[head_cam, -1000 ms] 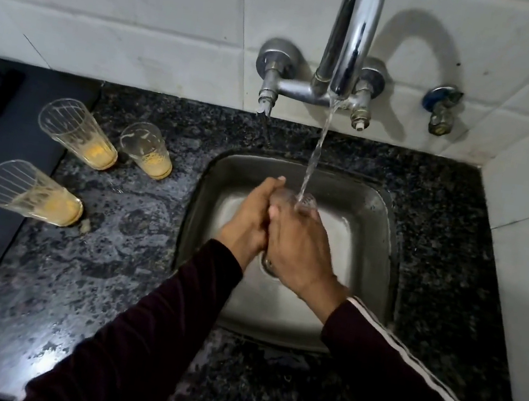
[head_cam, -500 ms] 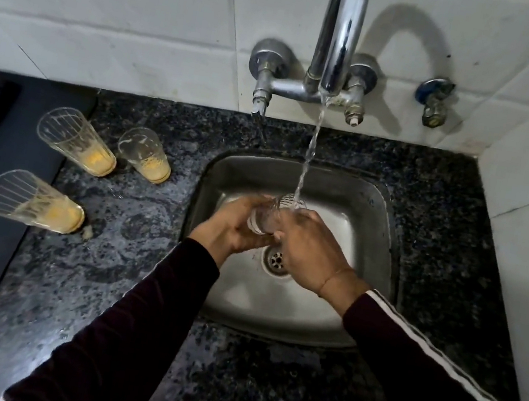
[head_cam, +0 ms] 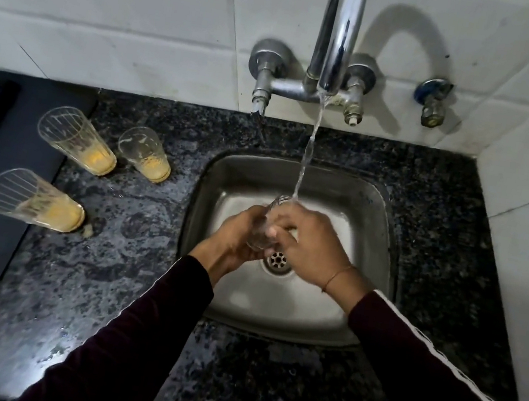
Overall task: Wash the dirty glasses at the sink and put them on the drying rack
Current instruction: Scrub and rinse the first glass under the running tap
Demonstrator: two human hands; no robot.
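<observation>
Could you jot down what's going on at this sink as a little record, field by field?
place: steel sink set in a dark speckled counter
tap: running, stream falling onto the held glass
left hand: grip around the glass over the drain
right hand: also on the glass
waiting: three dirty glasses standing on the counter to the left, yellow residue at their bottoms
drying rack: not in view

Shiny steel sink (head_cam: pixel 374 197), speckled polished counter (head_cam: pixel 128 265)
</observation>
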